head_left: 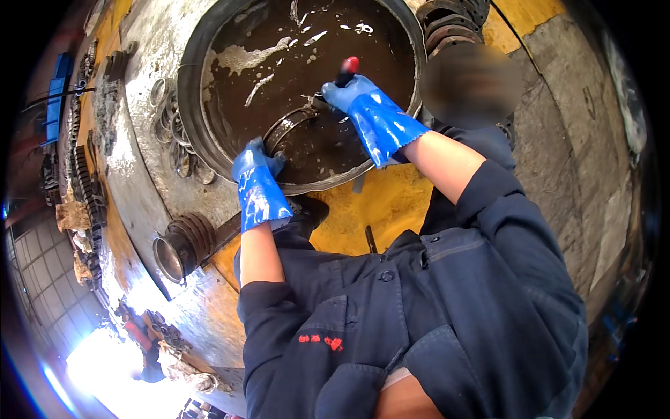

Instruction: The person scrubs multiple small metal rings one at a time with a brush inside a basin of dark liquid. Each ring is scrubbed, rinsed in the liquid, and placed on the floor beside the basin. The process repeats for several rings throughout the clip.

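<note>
A wide round metal tub of murky brown liquid stands in front of me. My left hand, in a wet blue rubber glove, is closed on the near-left side of a thin metal ring held over the liquid. My right hand, gloved alike, grips a tool by its black handle with a red end. The tool's working end meets the far-right part of the ring; its exact kind is hard to make out. Part of the ring is hidden behind my left fingers.
Loose metal rings lie left of the tub. Nearer me on that side, a stack of rings rests on its side. More dark rings are stacked at the tub's far right, beside a blurred round patch. Chain-like metal parts line the far-left edge.
</note>
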The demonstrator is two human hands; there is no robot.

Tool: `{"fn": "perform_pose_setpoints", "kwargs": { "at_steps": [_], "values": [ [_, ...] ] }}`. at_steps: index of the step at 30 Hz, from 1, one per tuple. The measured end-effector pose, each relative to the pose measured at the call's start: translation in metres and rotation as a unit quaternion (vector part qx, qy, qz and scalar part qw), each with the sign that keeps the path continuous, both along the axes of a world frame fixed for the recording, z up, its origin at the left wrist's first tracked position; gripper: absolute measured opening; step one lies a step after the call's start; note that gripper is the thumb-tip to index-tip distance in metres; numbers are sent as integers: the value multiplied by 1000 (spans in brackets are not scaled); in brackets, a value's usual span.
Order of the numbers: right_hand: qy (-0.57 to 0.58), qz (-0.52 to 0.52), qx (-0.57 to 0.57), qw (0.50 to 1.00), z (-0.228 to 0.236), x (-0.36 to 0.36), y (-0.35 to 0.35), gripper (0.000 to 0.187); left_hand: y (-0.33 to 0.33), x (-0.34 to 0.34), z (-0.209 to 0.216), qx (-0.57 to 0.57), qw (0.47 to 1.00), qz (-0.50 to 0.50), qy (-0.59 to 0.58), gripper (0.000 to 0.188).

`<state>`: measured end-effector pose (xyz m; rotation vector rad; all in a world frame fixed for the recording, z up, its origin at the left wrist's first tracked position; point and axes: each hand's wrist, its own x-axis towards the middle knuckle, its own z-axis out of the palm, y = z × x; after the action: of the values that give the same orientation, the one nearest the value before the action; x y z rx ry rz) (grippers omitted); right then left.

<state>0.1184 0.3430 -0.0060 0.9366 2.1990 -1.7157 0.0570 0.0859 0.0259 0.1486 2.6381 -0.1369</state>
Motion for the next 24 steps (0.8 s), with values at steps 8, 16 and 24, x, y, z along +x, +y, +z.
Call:
{"fn": "perform_pose_setpoints", "kwargs": {
  "at_steps": [8,16,24],
  "values": [
    [36,84,8,996,13,-3,-6,47,46,-9,4,36,995,-81,41,66],
    [192,-16,44,980,18,-3,10,27,17,0,-14,260,963,-2,71,46],
    [386,158,167,894,43,17,-42,25,5,-5,-28,276,960,-27,27,35]
  ]
}}
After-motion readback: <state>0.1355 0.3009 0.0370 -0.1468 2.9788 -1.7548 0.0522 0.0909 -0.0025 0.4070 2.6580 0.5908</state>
